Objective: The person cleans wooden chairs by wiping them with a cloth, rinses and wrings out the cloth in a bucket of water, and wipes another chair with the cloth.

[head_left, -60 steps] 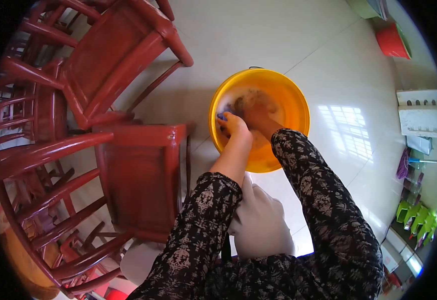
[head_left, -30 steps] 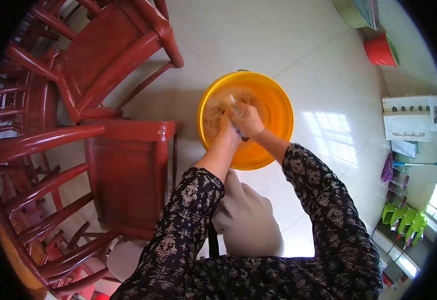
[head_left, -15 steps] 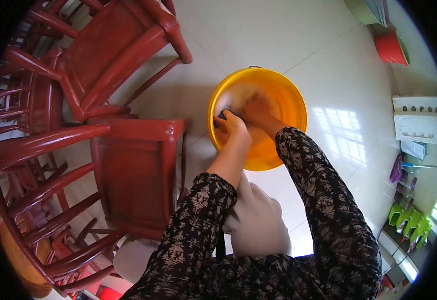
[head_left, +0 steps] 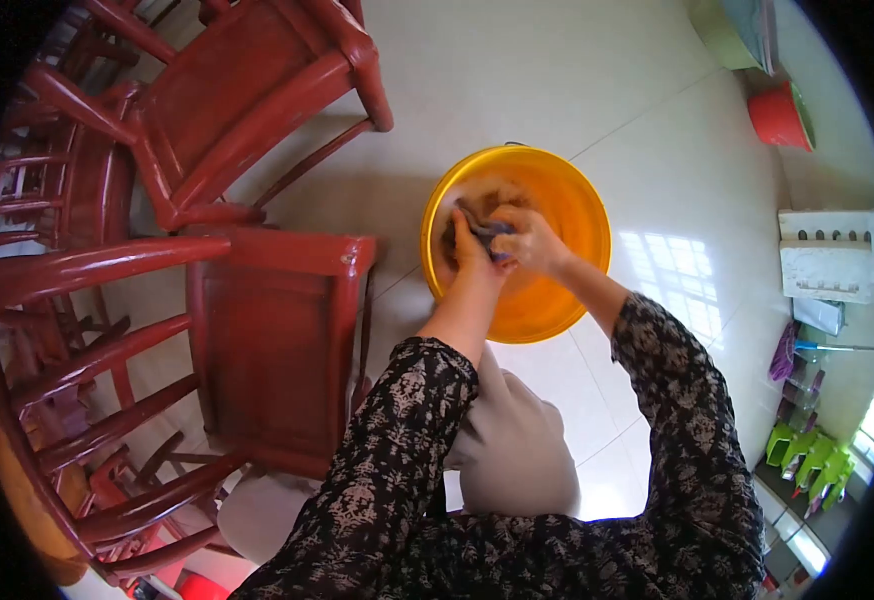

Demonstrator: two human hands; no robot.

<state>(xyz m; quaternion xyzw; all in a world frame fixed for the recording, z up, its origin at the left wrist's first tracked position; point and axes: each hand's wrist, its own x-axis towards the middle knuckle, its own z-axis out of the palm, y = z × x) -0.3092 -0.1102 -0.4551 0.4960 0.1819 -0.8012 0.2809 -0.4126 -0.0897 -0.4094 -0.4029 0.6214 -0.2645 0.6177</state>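
Observation:
A yellow bucket (head_left: 585,235) stands on the tiled floor in front of me, with murky water in it. Over its opening, both my hands grip a wet-looking dark grey-blue cloth (head_left: 485,230). My left hand (head_left: 471,250) is closed around the cloth from the left side. From the right, my right hand (head_left: 531,241) has its fingers curled onto the same cloth. The lower part of the cloth is partly hidden by the hands.
Red wooden chairs (head_left: 269,350) crowd the left side, close to the bucket. At the right wall are a red bucket (head_left: 779,116), a white foam box (head_left: 829,262) and green hanging items (head_left: 807,460). Pale floor tiles (head_left: 517,80) surround the bucket.
My right hand has come up out of the bucket's depth and closed on the cloth beside my left hand. The cloth now shows more fully, lifted between both hands.

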